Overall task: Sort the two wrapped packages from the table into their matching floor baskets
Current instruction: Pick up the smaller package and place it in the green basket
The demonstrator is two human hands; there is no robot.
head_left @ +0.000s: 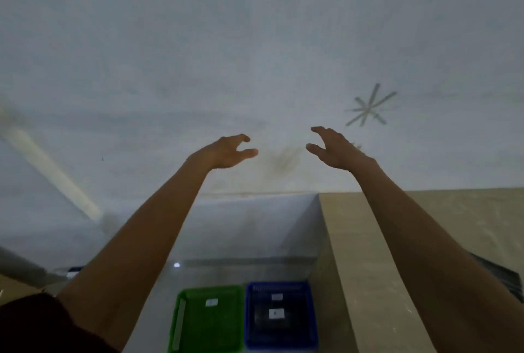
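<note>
Two baskets on grey floor, green basket [208,318] beside blue basket [280,314] (one package each); left hand [226,152] and right hand [334,151] spread, empty, against white wall [255,40].

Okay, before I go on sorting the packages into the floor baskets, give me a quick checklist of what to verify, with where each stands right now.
1. Left hand free: ok, fingers spread, nothing in its grip.
2. Right hand free: ok, open and holding nothing.
3. Green plastic basket in view on the floor: ok, left of the other basket, a small white label inside.
4. Blue plastic basket in view: ok, right beside the green one, white labels on something dark inside.
5. Wrapped packages located: cannot tell, no table or loose package shows; the dark thing in the blue basket may be one.
6. Label text matched: cannot tell, too small and blurred.
</note>
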